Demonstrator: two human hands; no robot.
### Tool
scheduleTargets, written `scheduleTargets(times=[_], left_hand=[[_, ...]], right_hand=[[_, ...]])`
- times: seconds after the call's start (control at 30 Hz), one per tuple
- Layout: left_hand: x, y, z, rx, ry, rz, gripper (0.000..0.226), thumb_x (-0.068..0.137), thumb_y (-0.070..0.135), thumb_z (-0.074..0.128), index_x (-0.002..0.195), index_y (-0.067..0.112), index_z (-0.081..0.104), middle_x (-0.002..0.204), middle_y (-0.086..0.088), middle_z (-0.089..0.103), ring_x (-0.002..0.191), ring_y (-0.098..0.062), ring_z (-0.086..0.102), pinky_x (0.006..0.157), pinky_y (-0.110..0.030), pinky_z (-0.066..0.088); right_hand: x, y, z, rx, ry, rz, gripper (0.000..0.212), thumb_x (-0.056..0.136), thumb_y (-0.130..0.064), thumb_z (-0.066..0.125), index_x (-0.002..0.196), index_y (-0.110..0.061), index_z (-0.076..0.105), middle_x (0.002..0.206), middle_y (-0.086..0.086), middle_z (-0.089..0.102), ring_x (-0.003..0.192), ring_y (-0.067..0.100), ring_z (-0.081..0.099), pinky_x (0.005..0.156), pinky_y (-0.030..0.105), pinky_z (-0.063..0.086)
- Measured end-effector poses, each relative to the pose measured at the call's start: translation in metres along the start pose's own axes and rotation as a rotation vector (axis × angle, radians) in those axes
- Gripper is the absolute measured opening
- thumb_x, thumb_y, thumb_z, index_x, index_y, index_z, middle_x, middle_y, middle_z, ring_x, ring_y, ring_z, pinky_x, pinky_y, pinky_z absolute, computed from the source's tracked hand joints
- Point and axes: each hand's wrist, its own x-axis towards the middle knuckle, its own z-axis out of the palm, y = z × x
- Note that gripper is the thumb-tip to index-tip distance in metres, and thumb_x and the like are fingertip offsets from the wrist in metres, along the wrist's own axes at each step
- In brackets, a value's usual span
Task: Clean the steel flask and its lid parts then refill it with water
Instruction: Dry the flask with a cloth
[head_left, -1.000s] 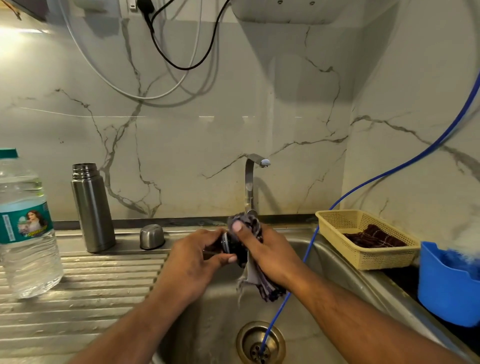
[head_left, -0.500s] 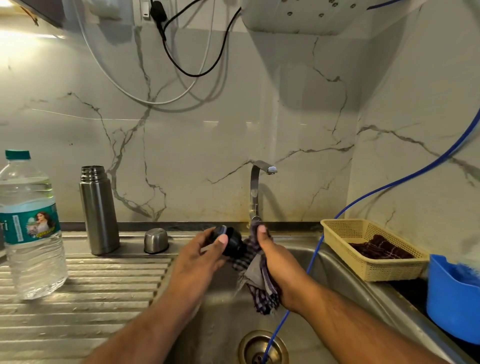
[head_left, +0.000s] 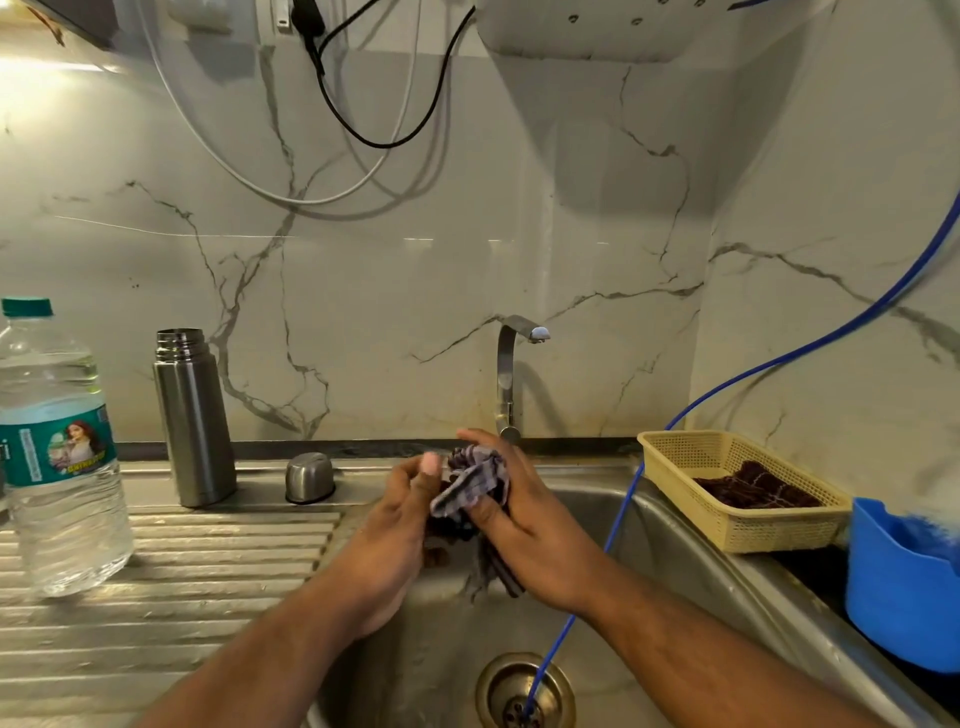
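Sink (head_left: 670, 561): both hands held over it. Left hand (head_left: 397, 525) curled round dark lid part (head_left: 441, 530), mostly hidden. Right hand (head_left: 535, 525) clasped round cloth (head_left: 472, 480), pressed onto part. Table (head_left: 156, 571) behind: cap (head_left: 309, 477), uncapped flask (head_left: 192, 415) upright, bottle (head_left: 57, 457) edge-cropped.

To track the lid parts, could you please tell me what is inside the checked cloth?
Only a dark part shows below the cloth, between the left hand and right hand; the cloth and fingers cover the rest.
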Motion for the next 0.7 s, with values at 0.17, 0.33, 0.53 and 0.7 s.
scheduleTargets(times=[0.17,0.33,0.53,0.7], left_hand=[[-0.003,0.008,0.000,-0.007,0.036,-0.086,0.058,0.107,0.050,0.032,0.116,0.005,0.068,0.081,-0.014,0.065,0.065,-0.021,0.056,0.062,-0.038,0.044],[-0.007,0.017,-0.005,-0.095,-0.065,-0.153,0.065,0.103,0.056,0.036,0.111,0.001,0.069,0.072,-0.015,0.056,0.057,-0.020,0.047,0.054,-0.035,0.041],[-0.010,0.024,0.001,-0.238,-0.087,-0.365,0.081,0.089,0.079,0.037,0.108,0.009,0.075,0.071,-0.011,0.054,0.057,-0.015,0.042,0.050,-0.027,0.041],[-0.013,0.027,0.001,-0.222,-0.101,-0.314,0.056,0.096,0.050,0.053,0.124,0.003,0.067,0.094,-0.018,0.066,0.071,-0.018,0.059,0.061,-0.027,0.057]], right_hand=[[0.000,-0.004,0.001,-0.008,-0.015,-0.051,0.053,0.100,-0.049,0.056,0.147,-0.042,0.033,0.135,-0.014,0.056,0.125,0.004,0.056,0.106,0.036,0.050],[-0.003,-0.009,0.003,0.010,0.018,-0.099,0.038,0.098,-0.042,0.060,0.132,-0.026,0.052,0.116,-0.011,0.067,0.113,0.009,0.064,0.096,0.033,0.052],[0.000,-0.007,0.006,-0.165,0.107,-0.139,0.036,0.099,-0.049,0.050,0.128,-0.029,0.051,0.115,-0.013,0.056,0.106,0.005,0.059,0.088,0.034,0.052],[0.001,-0.001,-0.005,-0.349,0.200,-0.167,0.040,0.088,-0.045,0.054,0.125,-0.031,0.050,0.113,-0.018,0.049,0.097,0.002,0.054,0.077,0.023,0.047]])
